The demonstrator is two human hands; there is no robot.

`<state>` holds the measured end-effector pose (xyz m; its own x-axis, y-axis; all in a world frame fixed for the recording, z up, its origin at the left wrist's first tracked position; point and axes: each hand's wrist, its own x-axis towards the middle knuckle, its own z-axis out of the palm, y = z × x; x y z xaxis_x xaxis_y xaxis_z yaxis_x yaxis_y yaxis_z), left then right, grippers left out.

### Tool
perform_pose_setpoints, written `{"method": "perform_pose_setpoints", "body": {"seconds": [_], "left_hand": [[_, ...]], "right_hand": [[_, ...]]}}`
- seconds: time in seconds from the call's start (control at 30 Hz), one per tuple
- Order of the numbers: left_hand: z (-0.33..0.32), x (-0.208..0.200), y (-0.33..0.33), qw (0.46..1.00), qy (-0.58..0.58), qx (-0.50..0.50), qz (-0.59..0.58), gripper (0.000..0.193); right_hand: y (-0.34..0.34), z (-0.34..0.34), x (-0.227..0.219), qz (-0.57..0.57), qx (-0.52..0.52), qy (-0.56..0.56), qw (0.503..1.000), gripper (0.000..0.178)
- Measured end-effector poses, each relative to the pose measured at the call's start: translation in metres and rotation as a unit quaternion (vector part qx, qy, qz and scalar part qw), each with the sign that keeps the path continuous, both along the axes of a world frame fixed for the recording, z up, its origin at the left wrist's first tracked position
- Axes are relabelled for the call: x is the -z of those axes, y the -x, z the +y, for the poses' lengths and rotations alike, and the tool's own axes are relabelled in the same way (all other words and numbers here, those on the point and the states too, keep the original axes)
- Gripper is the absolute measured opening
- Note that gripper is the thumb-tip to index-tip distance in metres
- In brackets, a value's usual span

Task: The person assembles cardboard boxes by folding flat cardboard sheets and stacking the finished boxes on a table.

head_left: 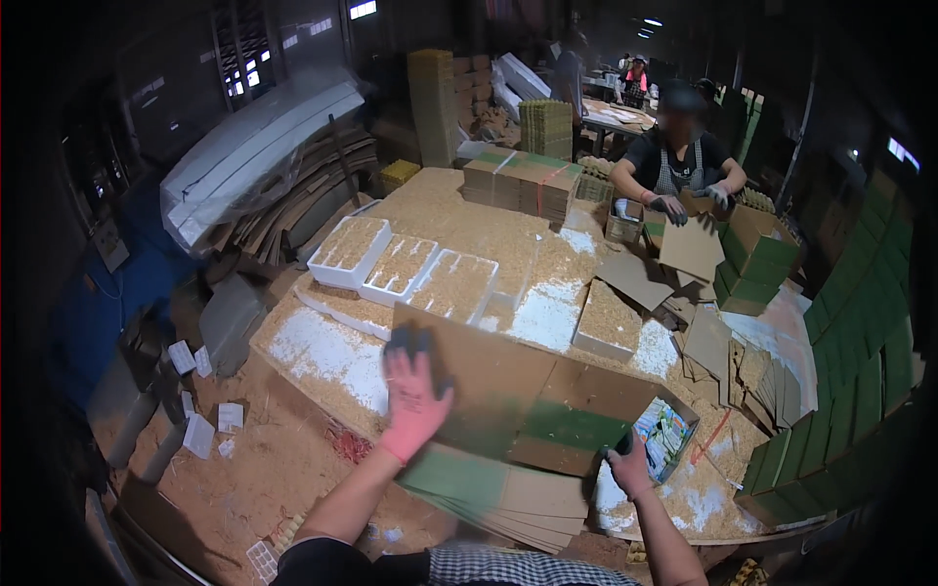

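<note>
A flattened cardboard carton (489, 376), brown with a green band, stands tilted in front of me. My left hand (415, 396), in a pink glove with dark fingers, lies against its left end with fingers stretched out and thumb apart. At the lower right corner, my right hand (627, 464) is closed on the carton's edge; some of its fingers are hidden. Beneath is a stack of flat cartons (498, 498), brown and green. Just beyond my right hand, an open box (692, 430) holds colourful printed packets.
White foam trays (350, 252) filled with sawdust stand on the sawdust-strewn table (410, 200). Bundled flat cartons (518, 186) lie at the back. Across the table, a gloved co-worker (679, 161) handles a cardboard box. Green cartons (840, 410) are stacked along the right.
</note>
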<state>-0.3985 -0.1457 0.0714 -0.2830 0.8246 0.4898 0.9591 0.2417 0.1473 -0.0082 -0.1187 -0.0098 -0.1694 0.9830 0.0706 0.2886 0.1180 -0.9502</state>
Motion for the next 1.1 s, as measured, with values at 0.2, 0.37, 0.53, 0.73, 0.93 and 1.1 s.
{"method": "perform_pose_setpoints", "body": {"seconds": [0.2, 0.37, 0.53, 0.73, 0.93, 1.1], "left_hand": [[0.016, -0.060, -0.050, 0.951, 0.071, 0.294, 0.059, 0.055], [-0.028, -0.058, -0.070, 0.948, 0.047, 0.305, 0.077, 0.054], [-0.046, -0.096, -0.125, 0.851, 0.058, 0.520, 0.043, 0.028], [-0.079, -0.126, -0.044, 0.919, 0.223, 0.321, 0.049, 0.024], [-0.024, -0.058, -0.114, 0.972, 0.100, 0.209, 0.047, 0.052], [0.002, 0.055, -0.064, 0.926, 0.107, 0.346, 0.106, 0.043]], "right_hand": [[0.007, 0.039, -0.102, -0.117, 0.028, -0.189, 0.975, 0.060], [0.049, 0.081, -0.133, -0.398, -0.235, -0.337, 0.820, 0.063], [0.109, 0.104, -0.189, -0.283, -0.329, -0.412, 0.801, 0.069], [0.073, 0.170, -0.161, -0.523, -0.303, -0.283, 0.745, 0.032], [0.115, 0.067, -0.165, -0.550, -0.430, -0.281, 0.659, 0.024], [0.108, 0.066, -0.158, -0.338, -0.274, -0.289, 0.853, 0.037]]}}
